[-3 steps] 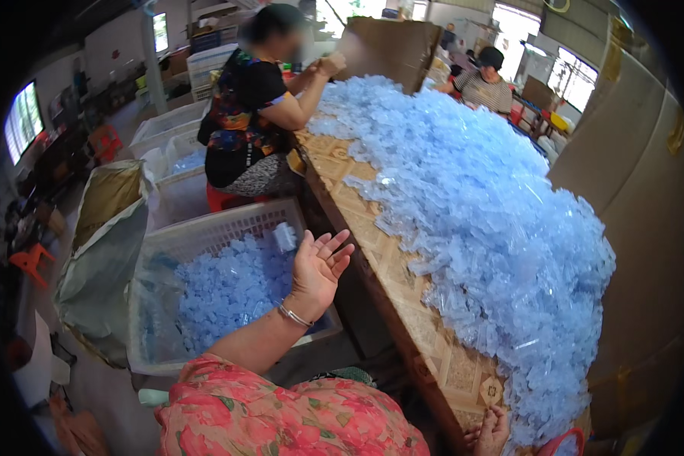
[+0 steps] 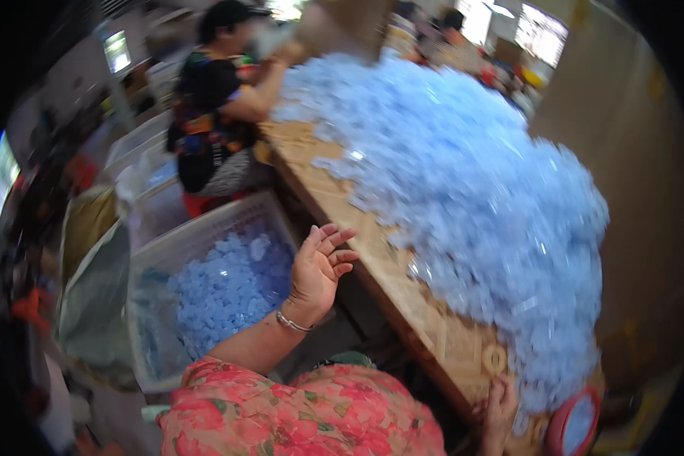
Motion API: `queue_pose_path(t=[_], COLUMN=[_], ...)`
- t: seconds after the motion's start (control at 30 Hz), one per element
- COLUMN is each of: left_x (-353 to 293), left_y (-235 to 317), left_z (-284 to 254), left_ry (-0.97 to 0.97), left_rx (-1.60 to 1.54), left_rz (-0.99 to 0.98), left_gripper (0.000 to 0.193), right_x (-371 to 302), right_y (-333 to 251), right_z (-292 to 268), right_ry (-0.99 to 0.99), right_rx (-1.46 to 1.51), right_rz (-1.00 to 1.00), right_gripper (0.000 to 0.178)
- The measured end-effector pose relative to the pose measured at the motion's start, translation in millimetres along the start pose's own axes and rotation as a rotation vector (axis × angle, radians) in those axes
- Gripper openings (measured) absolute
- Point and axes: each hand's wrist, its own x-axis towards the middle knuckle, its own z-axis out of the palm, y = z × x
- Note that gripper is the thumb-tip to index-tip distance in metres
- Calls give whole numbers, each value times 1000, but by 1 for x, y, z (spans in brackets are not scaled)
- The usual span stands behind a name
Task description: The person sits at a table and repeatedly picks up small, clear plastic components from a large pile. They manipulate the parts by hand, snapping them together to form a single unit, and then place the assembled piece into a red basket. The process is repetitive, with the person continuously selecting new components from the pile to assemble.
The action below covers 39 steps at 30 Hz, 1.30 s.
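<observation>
Wood-patterned tabletop is being covered, from twelve to four o'clock, by loose pale-blue pieces; some could be spilled by a careless sweep. Between tabletop and eight-o'clock crate, the left hand is being held empty, fingers apart; at five, the right hand is being curled, around what cannot be told.

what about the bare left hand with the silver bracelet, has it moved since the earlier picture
Yes: against the rectangular white plastic crate, the left hand now appears farther right, though the whole view also shifted.
</observation>
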Motion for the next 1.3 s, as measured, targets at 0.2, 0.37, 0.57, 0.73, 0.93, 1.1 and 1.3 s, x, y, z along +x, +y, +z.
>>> queue_pose_path(t=[0.2, 0.37, 0.57, 0.73, 0.93, 1.1, 1.3], left_x=[-1, -26, -31, -43, -68, -72, -84], left_y=[-77, -94, -67, -117, -169, -196, -204], left_z=[104, 145, 241, 324, 299, 244, 211], left_ry=[-568, -1170, -2404, -1966, -1832, -1688, -1397], left_rx=[128, 806, 1279, 742, 572, 618, 727], left_rz=[-297, -488, 851, 1637, 1234, 798, 115], left_gripper=[37, 24, 7, 9, 21, 20, 20], right_x=[25, 17, 13, 14, 13, 17, 12], right_y=[-45, -34, -19, -24, -8, -15, -28], right_z=[-18, -14, -16, -12, -18, -13, -57], right_ry=[26, 78, 265, 264, 366, 332, 478], right_rx=[-30, -67, -312, -394, -549, -287, -346], right_rz=[-72, -151, -332, -385, -560, -665, -474], right_gripper=[21, 19, 22, 22, 17, 19, 19])
